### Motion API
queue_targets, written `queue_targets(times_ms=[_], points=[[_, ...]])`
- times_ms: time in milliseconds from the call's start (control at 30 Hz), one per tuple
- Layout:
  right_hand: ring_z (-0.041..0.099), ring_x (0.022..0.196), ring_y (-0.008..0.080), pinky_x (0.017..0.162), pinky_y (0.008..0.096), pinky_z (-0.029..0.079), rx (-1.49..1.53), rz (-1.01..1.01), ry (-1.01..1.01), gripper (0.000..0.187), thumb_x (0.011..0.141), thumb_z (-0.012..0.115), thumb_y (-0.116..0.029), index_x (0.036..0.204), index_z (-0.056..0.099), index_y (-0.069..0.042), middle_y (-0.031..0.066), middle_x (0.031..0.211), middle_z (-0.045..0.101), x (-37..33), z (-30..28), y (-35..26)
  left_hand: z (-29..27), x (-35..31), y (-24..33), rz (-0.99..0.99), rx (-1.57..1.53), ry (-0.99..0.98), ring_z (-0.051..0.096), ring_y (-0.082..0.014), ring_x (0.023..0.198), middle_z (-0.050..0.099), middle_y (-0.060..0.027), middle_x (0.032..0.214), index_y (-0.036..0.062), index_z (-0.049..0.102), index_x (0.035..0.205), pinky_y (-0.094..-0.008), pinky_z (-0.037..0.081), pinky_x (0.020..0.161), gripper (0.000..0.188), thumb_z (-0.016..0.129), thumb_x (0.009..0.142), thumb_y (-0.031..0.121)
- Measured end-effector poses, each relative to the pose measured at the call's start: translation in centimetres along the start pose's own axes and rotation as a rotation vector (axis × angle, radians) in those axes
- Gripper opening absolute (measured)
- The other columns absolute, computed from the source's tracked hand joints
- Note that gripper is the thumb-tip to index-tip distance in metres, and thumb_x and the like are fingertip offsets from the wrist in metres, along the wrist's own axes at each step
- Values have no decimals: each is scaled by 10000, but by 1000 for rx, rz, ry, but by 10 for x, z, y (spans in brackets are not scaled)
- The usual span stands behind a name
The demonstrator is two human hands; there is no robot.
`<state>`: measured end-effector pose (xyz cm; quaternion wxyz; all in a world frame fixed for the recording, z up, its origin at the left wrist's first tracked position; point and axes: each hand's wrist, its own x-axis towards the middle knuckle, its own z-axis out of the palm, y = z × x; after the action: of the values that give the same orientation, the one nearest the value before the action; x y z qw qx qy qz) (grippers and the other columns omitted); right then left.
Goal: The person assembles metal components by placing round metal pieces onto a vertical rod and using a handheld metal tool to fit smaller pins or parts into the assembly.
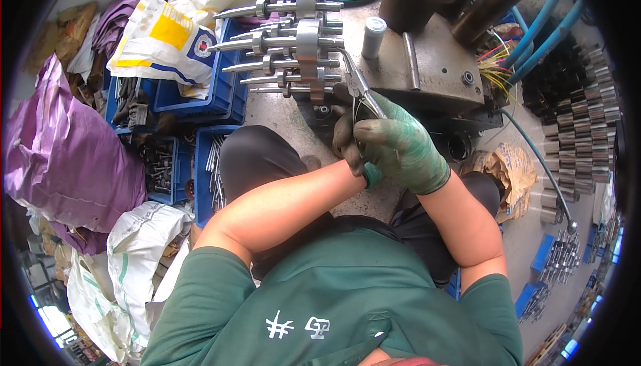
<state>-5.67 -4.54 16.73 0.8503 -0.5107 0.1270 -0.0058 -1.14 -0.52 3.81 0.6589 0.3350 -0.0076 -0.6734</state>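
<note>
My right hand (404,146), in a green glove with a darkened thumb and fingers, is closed round the handles of metal pliers (360,89). The slim jaws point up and left, close to the end of one steel pin in a stack of ring-and-pin parts (307,42). My left hand (344,138), in a dark, stained glove, is beside and partly behind the right hand. Its fingers are curled near the plier handles; what they hold, if anything, is hidden. The stacked parts have tapered pins toward the left and short ends toward the right.
Beyond my hands is a heavy metal machine block (434,66) with a pale cylinder (374,36) and a loose rod (410,61). Blue bins (227,86) with metal parts and a purple sack (80,146) lie left. Steel cylinders (581,126) are stacked right, near crumpled brown paper (511,176).
</note>
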Motion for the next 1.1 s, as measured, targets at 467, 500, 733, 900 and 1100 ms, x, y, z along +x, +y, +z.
queue_targets(times_ms=[467,500,733,900,1100], points=[[613,935,112,802,255,511,-249,-237,464,515,926,719,-148,1388,540,-5,39,1087,651,-55,-89,-25,10,-12,28,220,62,99,685,-253,889,664,-144,1092,69,565,1166,-366,576,761,153,576,1027,133],[616,939,115,808,259,515,-263,-222,454,516,925,720,-145,1387,539,-2,42,1086,650,-57,-91,-24,8,-10,30,234,27,91,690,-261,896,686,-145,1063,74,586,1137,-370,570,774,134,575,1010,115],[661,945,131,872,283,557,-452,-191,471,499,897,731,-57,1354,547,26,66,1076,653,-59,-90,0,15,-14,34,250,53,84,667,-214,851,690,-109,1001,58,632,1132,-342,547,757,138,580,1027,130],[634,881,105,808,290,552,-720,-148,535,445,885,740,-86,1287,584,24,52,937,676,-57,-83,-3,20,-21,33,276,328,70,615,-135,807,665,-53,966,37,646,1185,-288,519,733,199,628,1042,174],[592,811,105,740,282,522,-552,-159,515,385,882,751,-130,1214,623,18,56,917,660,-52,-103,5,19,-23,33,297,410,45,592,-114,791,655,-27,955,53,664,1174,-271,511,728,221,700,1013,200]])
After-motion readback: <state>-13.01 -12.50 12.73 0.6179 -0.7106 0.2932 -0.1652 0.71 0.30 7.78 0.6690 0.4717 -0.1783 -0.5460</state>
